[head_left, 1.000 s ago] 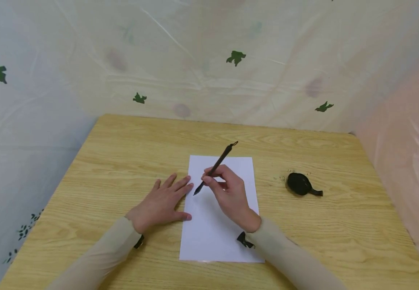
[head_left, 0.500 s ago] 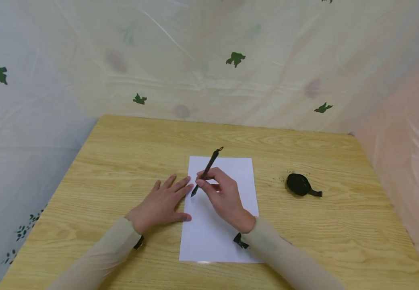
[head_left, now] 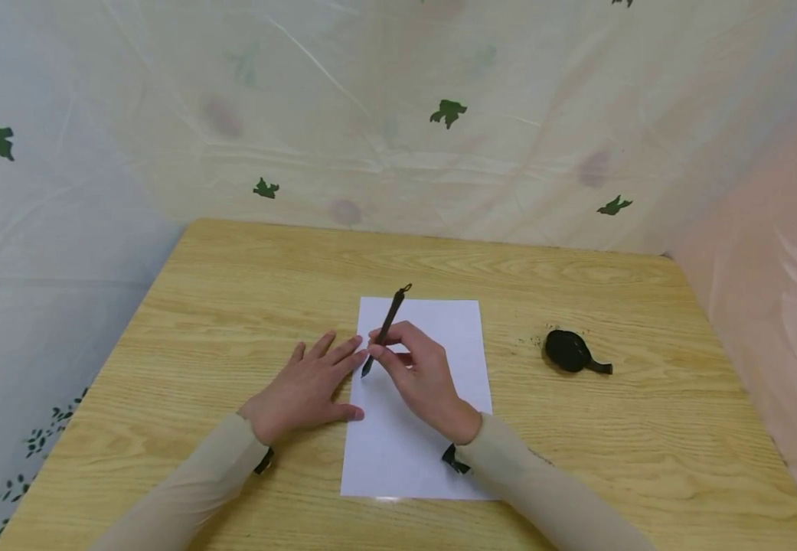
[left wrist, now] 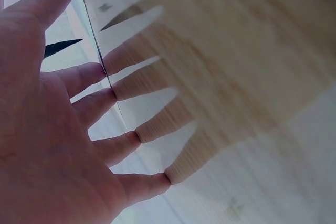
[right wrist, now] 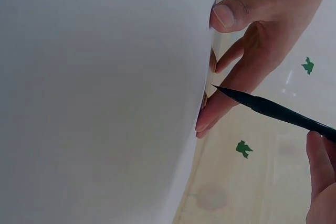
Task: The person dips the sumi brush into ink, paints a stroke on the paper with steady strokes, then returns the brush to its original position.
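Note:
A sheet of white paper (head_left: 405, 459) lies on the table. My right hand (head_left: 426, 379) is above it, pinching a dark writing brush (head_left: 390, 317) with a hanging loop at its top end. The brush leans, its pointed tip low over the upper left part of the sheet. In the right wrist view the brush tip (right wrist: 223, 91) appears just short of the paper, a thin gap between them. My left hand (head_left: 305, 386) rests palm down, fingers spread, thumb and some fingertips on the paper's left edge. The left wrist view shows its fingertips (left wrist: 126, 140) touching the surface.
Right of the paper sits a small black dish (head_left: 567, 350) with a short handle, dark specks beside it. The wooden table (head_left: 233, 268) is bordered by pale hanging sheets (head_left: 343, 115) with green bird shapes.
My right hand has shifted left and slightly nearer with the brush, which now stands more upright, its tip moved slightly left and down. The left hand and paper have stayed put.

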The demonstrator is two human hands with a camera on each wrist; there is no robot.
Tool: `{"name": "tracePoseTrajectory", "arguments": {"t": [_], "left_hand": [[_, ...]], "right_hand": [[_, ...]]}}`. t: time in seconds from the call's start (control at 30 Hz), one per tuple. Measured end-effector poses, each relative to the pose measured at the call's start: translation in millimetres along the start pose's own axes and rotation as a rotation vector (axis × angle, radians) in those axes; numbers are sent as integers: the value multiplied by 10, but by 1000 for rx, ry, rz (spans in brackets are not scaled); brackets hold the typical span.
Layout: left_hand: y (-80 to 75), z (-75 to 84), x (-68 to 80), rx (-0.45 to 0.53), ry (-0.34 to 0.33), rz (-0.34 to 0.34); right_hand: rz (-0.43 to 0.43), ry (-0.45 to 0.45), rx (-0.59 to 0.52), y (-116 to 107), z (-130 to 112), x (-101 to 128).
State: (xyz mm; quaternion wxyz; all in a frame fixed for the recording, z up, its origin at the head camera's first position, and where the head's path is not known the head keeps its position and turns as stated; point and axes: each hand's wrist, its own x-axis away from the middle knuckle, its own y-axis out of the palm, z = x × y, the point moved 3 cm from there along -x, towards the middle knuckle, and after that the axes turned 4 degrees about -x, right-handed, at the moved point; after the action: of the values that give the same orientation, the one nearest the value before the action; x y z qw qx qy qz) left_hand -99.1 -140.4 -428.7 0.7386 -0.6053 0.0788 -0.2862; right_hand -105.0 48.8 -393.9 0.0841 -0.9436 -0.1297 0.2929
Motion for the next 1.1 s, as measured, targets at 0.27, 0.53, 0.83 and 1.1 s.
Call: {"name": "tracePoseTrajectory", "arguments": {"t": [0.27, 0.53, 0.83, 1.1], "left_hand": [[5, -4, -8, -2, -5, -9], [6, -8, -4, 6, -3, 2], [11, -14, -3, 2, 1, 10], [13, -9, -5, -4, 8, 14]], "right_hand": [[-16, 19, 11, 15, 18, 13], [-28, 27, 14, 23, 31, 28], [-27, 36, 18, 16, 25, 27], [-31, 55, 25, 9, 44, 32]]}}
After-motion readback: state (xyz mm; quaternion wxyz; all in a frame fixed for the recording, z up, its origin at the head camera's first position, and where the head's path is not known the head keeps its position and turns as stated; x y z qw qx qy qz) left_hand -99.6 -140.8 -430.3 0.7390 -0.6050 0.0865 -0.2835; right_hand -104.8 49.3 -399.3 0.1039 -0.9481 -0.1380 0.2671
